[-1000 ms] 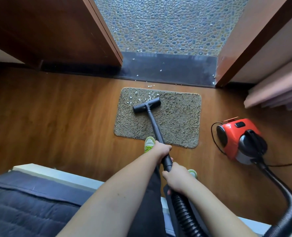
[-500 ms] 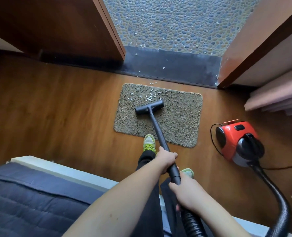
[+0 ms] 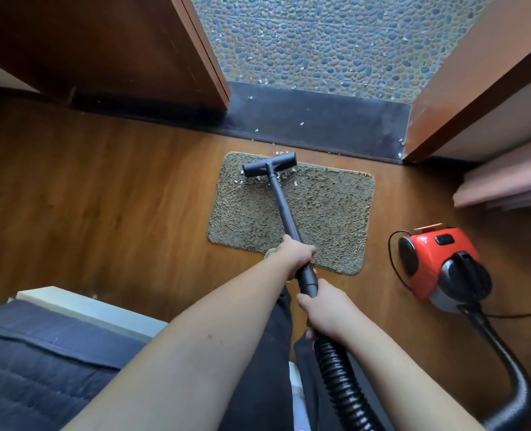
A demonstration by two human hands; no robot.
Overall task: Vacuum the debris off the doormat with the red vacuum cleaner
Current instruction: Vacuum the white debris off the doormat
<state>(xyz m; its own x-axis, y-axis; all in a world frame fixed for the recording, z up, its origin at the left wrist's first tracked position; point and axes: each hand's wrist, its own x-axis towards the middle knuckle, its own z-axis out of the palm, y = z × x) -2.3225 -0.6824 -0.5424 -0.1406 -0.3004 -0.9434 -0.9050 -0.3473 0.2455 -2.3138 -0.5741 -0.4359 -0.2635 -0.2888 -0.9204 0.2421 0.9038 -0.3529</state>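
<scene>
the doormat (image 3: 320, 219) lies flat on the wooden floor (image 3: 102, 197) just in front of the dark threshold (image 3: 320, 119), and the black nozzle (image 3: 269, 164) sits at its far edge, towards the left corner. the left hand (image 3: 295, 253) is clenched around the wand (image 3: 284, 209) low on the shaft, over the mat's near edge; the right hand (image 3: 323, 309) grips the wand's end where the ribbed hose (image 3: 341, 384) joins it. the red vacuum cleaner (image 3: 438, 262) stands on the floor to the right of the mat, near it but not touching, with the hose looping back from it.

most of the mat looks clean: the middle, the right half and the near strip show no white flecks. what is left sits around the nozzle, a few pale bits (image 3: 239, 181) just behind and beside the head, and possibly more hidden beneath it, which the view does not settle. so the job seems well past halfway, with only the far left corner to finish.

more flecks lie on the threshold and on the pebble tiles (image 3: 335, 42) beyond, and a few on the floor right at the mat's far edge, but those are off the mat and outside the task as worded.
</scene>
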